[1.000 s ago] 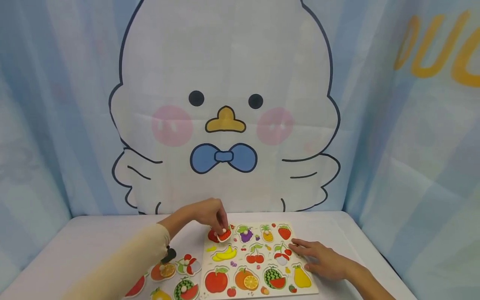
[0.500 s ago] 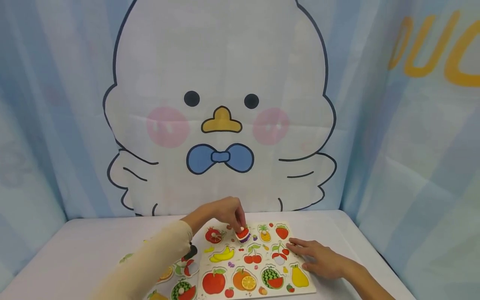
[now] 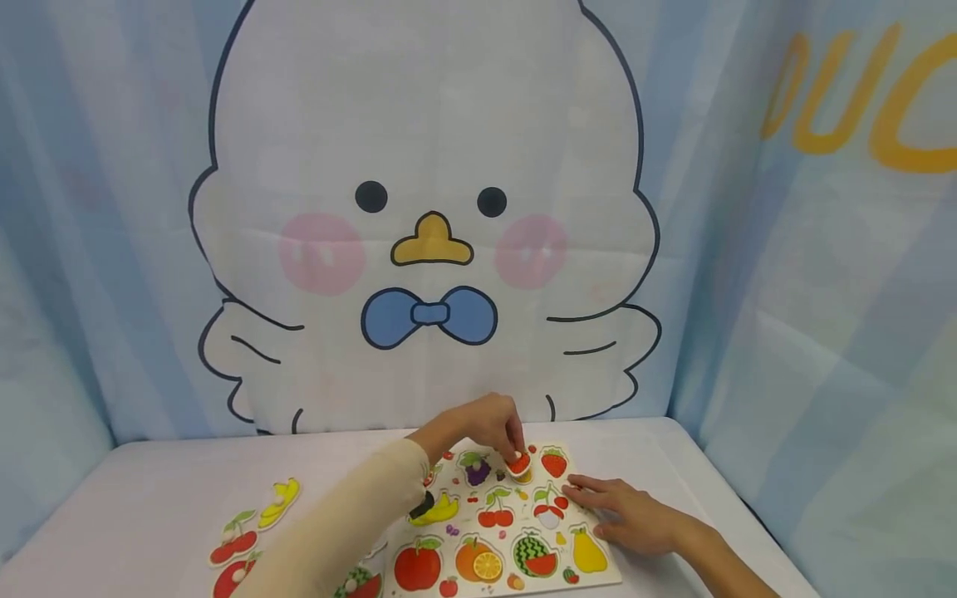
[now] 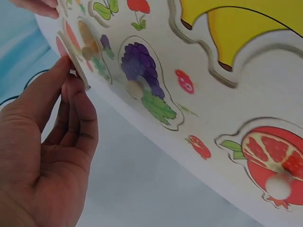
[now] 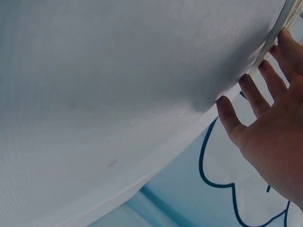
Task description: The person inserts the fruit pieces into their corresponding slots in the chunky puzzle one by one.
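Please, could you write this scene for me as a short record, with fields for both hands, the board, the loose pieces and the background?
Left hand: pinches a red fruit piece above the fruit board, near the pineapple
Right hand: fingers extended, touching the board's edge
Knobbed pieces in board: grape piece, pomegranate piece
Loose on table: banana piece, cherry piece, watermelon piece
Partly hidden: watermelon piece, behind the left sleeve
Background: curtain with a cartoon figure wearing a blue bow tie
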### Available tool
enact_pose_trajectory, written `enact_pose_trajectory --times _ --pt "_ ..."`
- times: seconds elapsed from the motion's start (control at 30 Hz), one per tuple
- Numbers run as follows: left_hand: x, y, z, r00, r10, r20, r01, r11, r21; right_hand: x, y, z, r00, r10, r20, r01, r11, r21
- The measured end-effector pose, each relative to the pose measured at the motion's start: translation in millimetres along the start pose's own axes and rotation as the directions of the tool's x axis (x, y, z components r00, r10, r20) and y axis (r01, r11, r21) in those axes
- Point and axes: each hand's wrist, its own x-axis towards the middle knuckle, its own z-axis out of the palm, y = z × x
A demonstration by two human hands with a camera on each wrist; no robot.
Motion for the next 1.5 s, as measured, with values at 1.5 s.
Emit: enact_pose_trajectory --times 1.5 --pt "47.7 56.9 28.9 0.997 -0.081 0.002 0.079 0.979 0.187 -1 -1 0 1.0 -0.019 -0.012 0.019 1.0 -0.02"
